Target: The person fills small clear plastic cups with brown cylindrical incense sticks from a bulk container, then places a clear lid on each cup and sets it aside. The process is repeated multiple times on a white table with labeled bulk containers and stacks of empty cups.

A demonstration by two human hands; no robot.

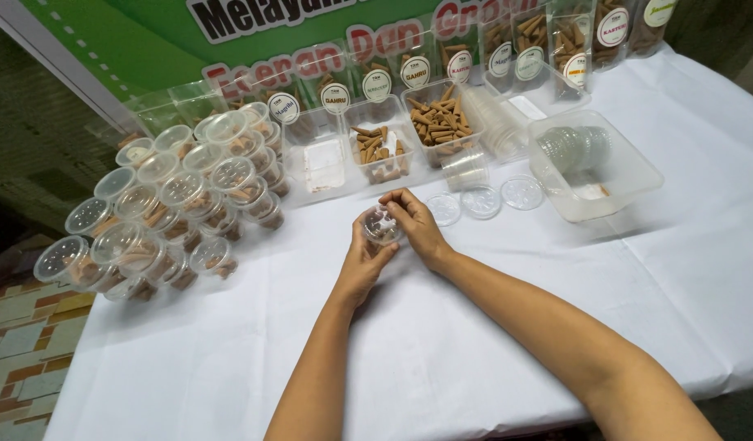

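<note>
Both hands, the left hand (362, 263) and the right hand (419, 224), grip one small clear cup (382, 226) just above the white counter (490, 327). A pile of filled cups (168, 212) sits to the left, and three round lids (481, 201) lie near the right hand.

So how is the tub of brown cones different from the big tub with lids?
The cone tub holds brown cones; the lid tub holds clear round lids. The cone tub is smaller and sits in a row by the banner; the lid tub stands apart, further right. Both are clear plastic.
</note>
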